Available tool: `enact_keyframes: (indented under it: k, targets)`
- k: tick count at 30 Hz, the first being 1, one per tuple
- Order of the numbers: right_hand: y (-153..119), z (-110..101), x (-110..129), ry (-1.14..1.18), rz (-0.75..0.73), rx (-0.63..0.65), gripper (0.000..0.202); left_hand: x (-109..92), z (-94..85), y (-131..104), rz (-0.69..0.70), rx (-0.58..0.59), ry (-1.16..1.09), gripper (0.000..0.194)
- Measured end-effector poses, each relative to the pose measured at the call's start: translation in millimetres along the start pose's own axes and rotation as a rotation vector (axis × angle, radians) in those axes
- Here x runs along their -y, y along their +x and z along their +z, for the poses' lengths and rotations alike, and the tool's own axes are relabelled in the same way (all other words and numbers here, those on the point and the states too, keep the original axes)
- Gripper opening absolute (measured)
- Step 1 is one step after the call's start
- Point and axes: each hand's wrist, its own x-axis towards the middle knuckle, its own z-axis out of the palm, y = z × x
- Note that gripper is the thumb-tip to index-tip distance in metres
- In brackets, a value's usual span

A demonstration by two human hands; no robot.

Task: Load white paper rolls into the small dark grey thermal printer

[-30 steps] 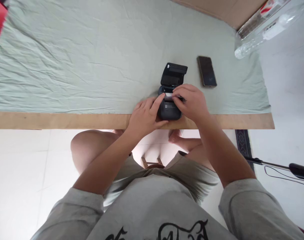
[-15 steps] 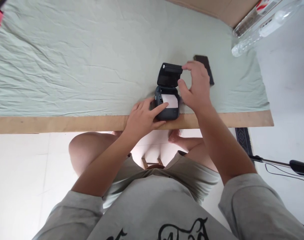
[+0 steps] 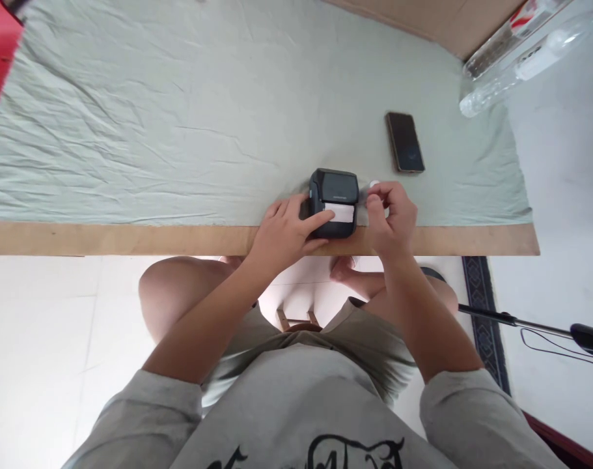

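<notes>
A small black portable label printer (image 3: 333,184) sits at the table's front edge with its lid down. White paper (image 3: 345,213) comes out of the slot in front of the lid. My left hand (image 3: 286,234) grips the printer's left side, its thumb lying over the paper. Just right of the printer is my right hand (image 3: 392,218), fingers curled and thumb and forefinger pinched together. A small white round thing (image 3: 374,185) shows at those fingertips; its kind, and whether it is held, I cannot make out.
A dark phone (image 3: 405,142) lies on the pale green cloth (image 3: 203,130) beyond my right hand. Plastic bottles (image 3: 501,81) and a cardboard box (image 3: 423,19) stand at the far right. Something red (image 3: 0,58) is at the far left. A wooden strip (image 3: 130,238) edges the table.
The printer's lid has gone from raised to down, covering most of the paper. My right hand has left the lid, come nearer and closed its fingers. My left hand keeps its grip.
</notes>
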Motion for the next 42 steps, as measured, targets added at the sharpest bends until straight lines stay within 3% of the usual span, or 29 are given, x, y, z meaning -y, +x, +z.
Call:
enact_keyframes:
  k: [3,5,9,21,26,29,35,42]
  targets:
    - [-8,10,-11,0.214,0.259,0.058,0.041,1,1.2,0,-0.016,0.000,-0.009,0.054]
    - [-7,17,-18,0.280,0.355,0.097,0.051,2,2.5,-1,-0.026,-0.011,-0.018,0.066]
    - [-1,24,-17,0.193,0.337,0.111,0.054,3,4.9,0,-0.024,-0.020,-0.012,0.084]
    - [16,11,-5,0.253,0.510,0.363,0.048,0,2.6,6,-0.109,0.026,-0.049,0.081]
    - [16,11,-5,0.240,0.517,0.386,0.047,-3,-0.3,7,-0.146,0.008,-0.074,0.077]
    - [6,13,-5,0.191,0.411,0.302,0.044,-3,0.5,8,-0.145,0.021,-0.061,0.076]
    - [-14,18,-3,0.046,0.261,0.155,0.031,-1,6.0,7,-0.176,0.025,-0.055,0.110]
    - [-15,20,-5,0.034,0.252,0.137,0.031,-1,2.1,8,-0.165,0.075,-0.039,0.100]
